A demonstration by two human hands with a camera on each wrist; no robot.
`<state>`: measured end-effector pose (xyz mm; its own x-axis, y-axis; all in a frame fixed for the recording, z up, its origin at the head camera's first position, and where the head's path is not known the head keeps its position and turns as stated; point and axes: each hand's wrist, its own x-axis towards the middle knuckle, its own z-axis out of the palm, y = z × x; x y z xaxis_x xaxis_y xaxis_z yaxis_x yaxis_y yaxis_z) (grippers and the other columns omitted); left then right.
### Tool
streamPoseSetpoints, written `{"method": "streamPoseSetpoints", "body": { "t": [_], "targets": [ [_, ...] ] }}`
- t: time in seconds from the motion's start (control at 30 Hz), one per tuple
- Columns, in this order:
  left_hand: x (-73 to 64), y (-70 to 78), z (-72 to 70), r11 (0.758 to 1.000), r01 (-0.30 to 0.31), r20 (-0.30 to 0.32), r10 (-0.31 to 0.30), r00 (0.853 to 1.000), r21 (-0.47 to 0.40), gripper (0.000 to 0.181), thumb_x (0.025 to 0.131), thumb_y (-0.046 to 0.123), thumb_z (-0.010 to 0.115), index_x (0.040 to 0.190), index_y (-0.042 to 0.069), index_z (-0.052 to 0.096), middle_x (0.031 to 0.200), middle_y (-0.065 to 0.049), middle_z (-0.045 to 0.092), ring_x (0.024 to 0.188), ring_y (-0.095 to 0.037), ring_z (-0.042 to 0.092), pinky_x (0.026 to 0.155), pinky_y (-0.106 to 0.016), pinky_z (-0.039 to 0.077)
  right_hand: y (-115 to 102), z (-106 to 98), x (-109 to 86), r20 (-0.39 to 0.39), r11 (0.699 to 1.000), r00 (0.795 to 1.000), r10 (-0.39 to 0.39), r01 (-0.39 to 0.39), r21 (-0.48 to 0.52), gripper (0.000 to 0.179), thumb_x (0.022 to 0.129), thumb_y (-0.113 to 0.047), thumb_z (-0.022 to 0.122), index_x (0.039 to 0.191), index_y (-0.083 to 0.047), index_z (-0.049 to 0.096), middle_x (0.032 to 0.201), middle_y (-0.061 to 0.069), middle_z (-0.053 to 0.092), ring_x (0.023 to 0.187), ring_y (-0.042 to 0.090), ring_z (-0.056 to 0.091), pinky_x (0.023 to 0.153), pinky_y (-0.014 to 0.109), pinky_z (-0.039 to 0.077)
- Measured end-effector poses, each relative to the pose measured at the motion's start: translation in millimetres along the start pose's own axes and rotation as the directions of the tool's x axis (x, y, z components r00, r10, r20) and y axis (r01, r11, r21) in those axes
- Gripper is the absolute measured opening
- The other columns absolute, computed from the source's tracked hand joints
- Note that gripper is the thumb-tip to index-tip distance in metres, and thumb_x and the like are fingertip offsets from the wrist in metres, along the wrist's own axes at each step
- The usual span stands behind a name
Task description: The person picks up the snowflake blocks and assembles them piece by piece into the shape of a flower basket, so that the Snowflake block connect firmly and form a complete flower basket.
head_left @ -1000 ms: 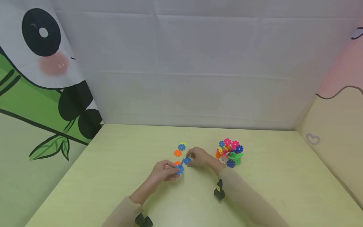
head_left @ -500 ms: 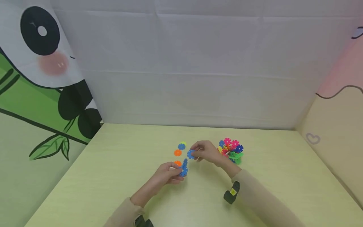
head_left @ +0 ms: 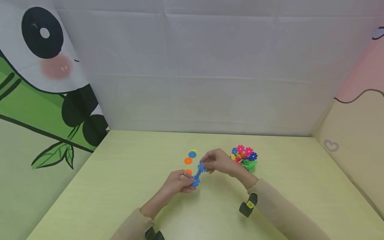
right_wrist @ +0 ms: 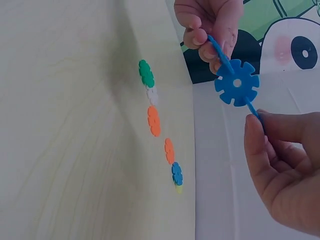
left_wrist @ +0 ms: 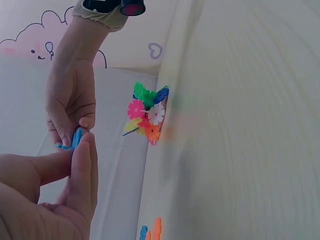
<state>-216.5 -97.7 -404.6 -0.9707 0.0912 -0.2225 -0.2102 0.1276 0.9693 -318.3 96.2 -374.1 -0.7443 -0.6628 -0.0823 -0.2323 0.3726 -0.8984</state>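
My left hand pinches a blue notched plastic disc between thumb and fingers, above the table. Another blue disc is pinched by my right hand, a little farther back. Between the two sits a middle blue disc, seen face-on in the right wrist view. The held discs meet its notched rim at opposite sides, edge-on there, making a short chain. In the left wrist view the blue discs are mostly covered by fingers.
A heap of colourful notched discs lies right of my right hand. Along the table runs a line of loose discs: green, white, two orange, blue and yellow. A pale wall sheet stands behind the table.
My right hand has lifted away, then brought a blue disc against the middle one. My left hand, still holding its disc, has shifted slightly right.
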Motion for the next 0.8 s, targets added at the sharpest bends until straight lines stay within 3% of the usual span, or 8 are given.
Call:
{"method": "streamPoseSetpoints", "body": {
  "t": [0.17, 0.53, 0.8],
  "targets": [
    [-3.3, 4.3, 11.3, 0.999, -0.049, -0.083, 0.05, 0.995, 0.014, 0.013, 0.09, -0.001, 0.065, 0.095, -0.011, 0.058, 0.084, -0.028, 0.073, 0.068, -0.019, 0.075, 0.066, -0.028, 0.062, -1.8, -0.8, -0.5, -0.007, 1.0, 1.0, -0.001, 0.001, -0.02, 0.017, 0.089, -0.002, 0.069, 0.103, 0.008, 0.071, 0.089, 0.018, 0.074, 0.064, 0.008, 0.063, 0.067, 0.026, 0.061],
    [-5.4, 5.9, 20.4, 0.996, -0.088, -0.144, 0.089, 0.986, 0.014, 0.01, 0.087, -0.006, 0.064, 0.091, -0.014, 0.059, 0.08, -0.028, 0.073, 0.064, -0.013, 0.071, 0.065, -0.029, 0.062, -1.6, -1.3, -3.3, -0.01, 1.0, 1.0, -0.004, 0.004, -0.007, 0.015, 0.087, 0.003, 0.068, 0.1, 0.01, 0.071, 0.086, 0.019, 0.074, 0.062, 0.006, 0.061, 0.065, 0.023, 0.06],
    [-3.5, 6.6, 23.7, 0.994, -0.104, -0.142, 0.108, 0.984, 0.036, 0.01, 0.087, -0.007, 0.063, 0.091, -0.015, 0.06, 0.083, -0.03, 0.072, 0.066, -0.013, 0.07, 0.065, -0.027, 0.062, 1.0, -1.2, -8.5, -0.042, 1.0, 0.999, 0.006, -0.007, -0.015, 0.016, 0.087, 0.002, 0.069, 0.102, 0.009, 0.071, 0.088, 0.02, 0.073, 0.063, 0.008, 0.061, 0.068, 0.026, 0.061]
  ]
}}
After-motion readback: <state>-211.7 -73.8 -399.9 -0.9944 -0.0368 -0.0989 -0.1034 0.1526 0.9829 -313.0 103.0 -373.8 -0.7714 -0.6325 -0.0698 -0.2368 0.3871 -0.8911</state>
